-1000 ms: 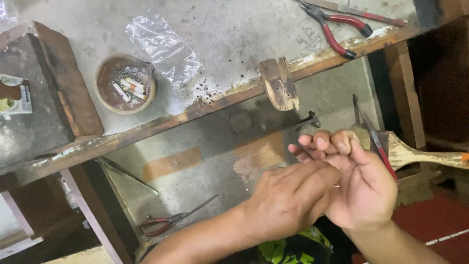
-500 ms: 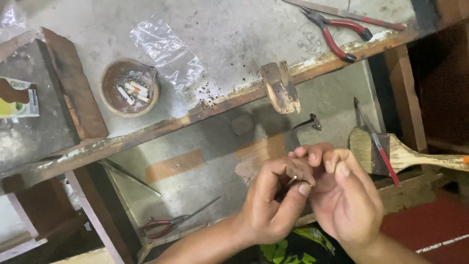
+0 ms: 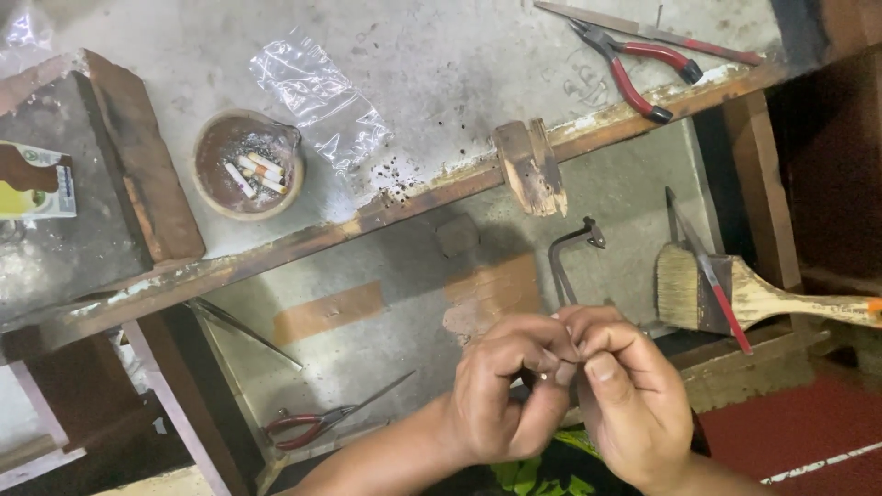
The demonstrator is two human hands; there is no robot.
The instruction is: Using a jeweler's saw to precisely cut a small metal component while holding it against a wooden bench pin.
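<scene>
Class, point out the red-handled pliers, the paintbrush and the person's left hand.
red-handled pliers [image 3: 634, 64]: head view, on the pivot end of a handle.
paintbrush [image 3: 680, 287]: head view, on the bristles.
left hand [image 3: 501, 395]: head view, on its back.

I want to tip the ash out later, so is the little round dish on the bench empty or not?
Not empty. The round dish stands upright on the bench top and holds several white cigarette butts.
</scene>
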